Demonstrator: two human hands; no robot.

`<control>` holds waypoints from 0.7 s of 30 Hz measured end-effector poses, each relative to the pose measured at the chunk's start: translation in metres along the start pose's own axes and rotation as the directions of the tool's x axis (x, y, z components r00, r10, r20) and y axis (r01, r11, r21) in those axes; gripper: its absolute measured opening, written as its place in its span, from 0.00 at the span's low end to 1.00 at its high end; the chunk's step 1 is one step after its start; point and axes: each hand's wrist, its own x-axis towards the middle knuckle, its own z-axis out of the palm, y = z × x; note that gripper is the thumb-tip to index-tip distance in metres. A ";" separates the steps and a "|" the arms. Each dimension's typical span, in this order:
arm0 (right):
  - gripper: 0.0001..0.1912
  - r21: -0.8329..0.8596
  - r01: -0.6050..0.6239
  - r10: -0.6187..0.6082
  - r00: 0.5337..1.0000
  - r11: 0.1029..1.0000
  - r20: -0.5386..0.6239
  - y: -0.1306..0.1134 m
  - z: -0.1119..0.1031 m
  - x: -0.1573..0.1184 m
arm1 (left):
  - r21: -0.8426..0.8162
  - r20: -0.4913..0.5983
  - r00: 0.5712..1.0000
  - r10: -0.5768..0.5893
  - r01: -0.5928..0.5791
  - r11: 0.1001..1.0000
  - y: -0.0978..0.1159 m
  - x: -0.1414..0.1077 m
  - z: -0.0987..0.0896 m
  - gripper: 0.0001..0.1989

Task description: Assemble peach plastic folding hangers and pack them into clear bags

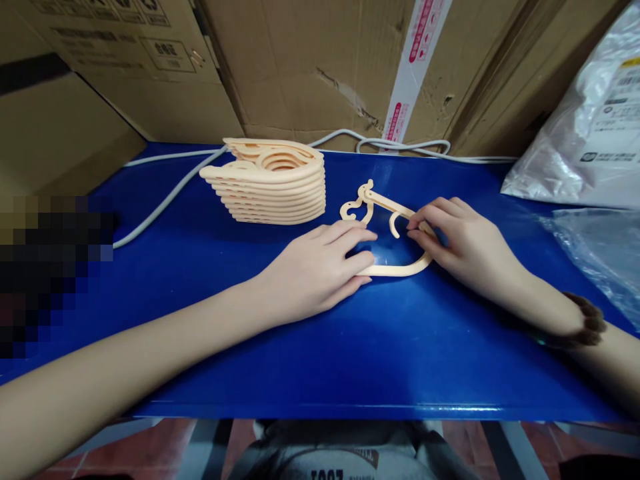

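Loose cream hanger point(400, 270) lies on the blue table point(320, 373), just right of the hanger stack point(275, 193), between the two hands. Left hand point(320, 270) is palm-down, looks closed on the near bar's left end, thumb side partly hidden, other fingers spread toward the scroll piece point(349, 212). Right hand point(463, 237) pinches the slanted upper arm point(390, 202) near the right bend, thumb and index close together; exact contact is covered. Step in hand seems to be working the hanger's parts with both hands. To do it well: keep left grip as the anchor, bar flat on the table, right pinch light and following the arm's own line, no twisting. What looks like a joint at the far end probably takes the strain, so slow, even pressure. Mind fingertips around the small curved hook point(395, 227) inside the frame; it could snag. Keep elbows off the stack.
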 end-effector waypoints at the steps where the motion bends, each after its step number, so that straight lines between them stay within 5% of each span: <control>1: 0.06 -0.005 -0.006 0.006 1.000 1.000 0.000 0.001 0.000 0.000 | -0.006 0.015 1.000 -0.007 0.007 1.000 -0.001 -0.001 0.002 0.14; 5: 0.07 -0.026 -0.028 0.028 1.000 0.999 -0.003 0.003 0.000 0.000 | -0.005 0.086 0.995 -0.054 0.054 0.999 -0.004 -0.003 0.007 0.34; 8: 0.08 -0.039 -0.030 0.029 0.999 0.999 -0.023 0.005 0.000 0.000 | 0.003 0.123 0.988 -0.090 0.090 0.996 -0.004 -0.003 0.008 0.38; 11: 0.08 -0.052 -0.036 0.034 0.999 0.998 -0.041 0.008 -0.001 0.001 | 0.018 0.074 0.994 -0.078 0.077 0.997 -0.003 -0.002 0.004 0.34; 17: 0.07 -0.054 -0.048 0.046 0.998 0.997 -0.037 0.014 0.000 0.001 | 0.077 -0.196 0.980 -0.046 0.062 0.995 -0.001 -0.001 -0.011 0.17; 21: 0.08 -0.039 -0.054 0.054 0.998 0.998 -0.021 0.015 0.003 0.001 | 0.203 -0.191 0.979 -0.071 0.110 0.973 0.001 0.000 -0.011 0.12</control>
